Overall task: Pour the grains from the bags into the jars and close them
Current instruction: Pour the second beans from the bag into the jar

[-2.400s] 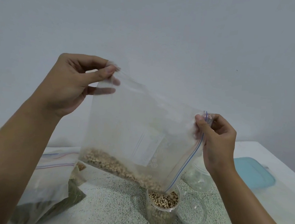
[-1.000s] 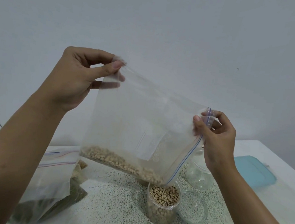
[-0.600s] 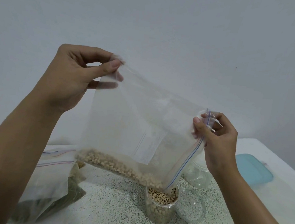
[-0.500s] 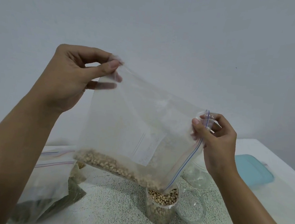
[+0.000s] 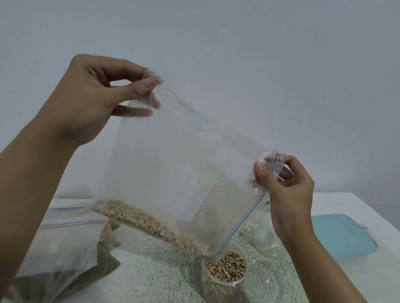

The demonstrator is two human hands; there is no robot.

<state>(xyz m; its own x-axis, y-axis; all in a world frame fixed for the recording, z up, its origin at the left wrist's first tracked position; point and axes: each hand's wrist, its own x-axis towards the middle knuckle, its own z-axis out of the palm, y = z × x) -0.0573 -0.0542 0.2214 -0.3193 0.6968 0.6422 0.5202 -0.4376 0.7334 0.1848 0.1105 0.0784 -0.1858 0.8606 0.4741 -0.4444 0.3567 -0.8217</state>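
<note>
1. above the speckled table (image 5: 160, 282), head view: left hand (image 5: 90, 104) pinches the clear bag (image 5: 181, 169) by a top corner, held high.
2. right hand (image 5: 289, 191) pinches the zip edge, lower down.
3. grains (image 5: 150, 224) lie along the bag's low side; its lowest corner sits at the mouth of the open jar (image 5: 223, 284), nearly full.
4. clear lid (image 5: 262, 286) just beside the jar.

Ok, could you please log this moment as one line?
phase: pouring | left hand: pinches bag corner, raised | right hand: pinches zip end | jar: open, nearly full

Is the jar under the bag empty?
No, the jar beneath the bag holds beans nearly up to its rim.
</note>
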